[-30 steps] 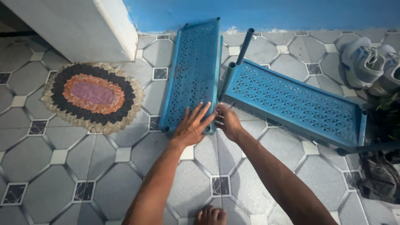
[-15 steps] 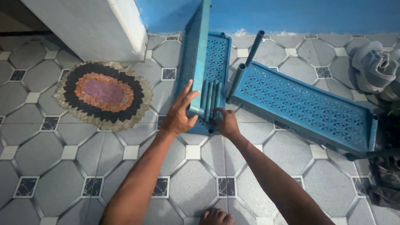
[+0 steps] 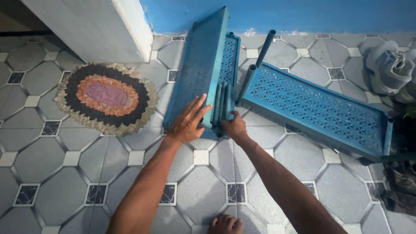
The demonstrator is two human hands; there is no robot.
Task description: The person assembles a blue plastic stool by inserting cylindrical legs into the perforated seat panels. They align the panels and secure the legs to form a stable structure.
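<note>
While our left hand (image 3: 188,123) lies flat with fingers spread against the tilted blue perforated plastic shelf panel (image 3: 197,69), our right hand (image 3: 234,127) closes around a bundle of short blue plastic tubes (image 3: 222,102) at the panel's near end. That panel stands on its long edge, leaning, solid-looking side toward us, lattice holes faint. Under it lies a second blue lattice panel (image 3: 229,56), flat on the grey octagon-tiled floor (image 3: 65,190), close to the blue wall (image 3: 303,15). A third blue lattice shelf with tube legs (image 3: 316,110) sits just right, angled, legs pointing at the wall. An oval woven rug with dark rim and pink centre (image 3: 106,97) lies left, apart from the panels. Grey shoes (image 3: 388,65) sit far right. Our toes (image 3: 225,225) show at the bottom edge.
</note>
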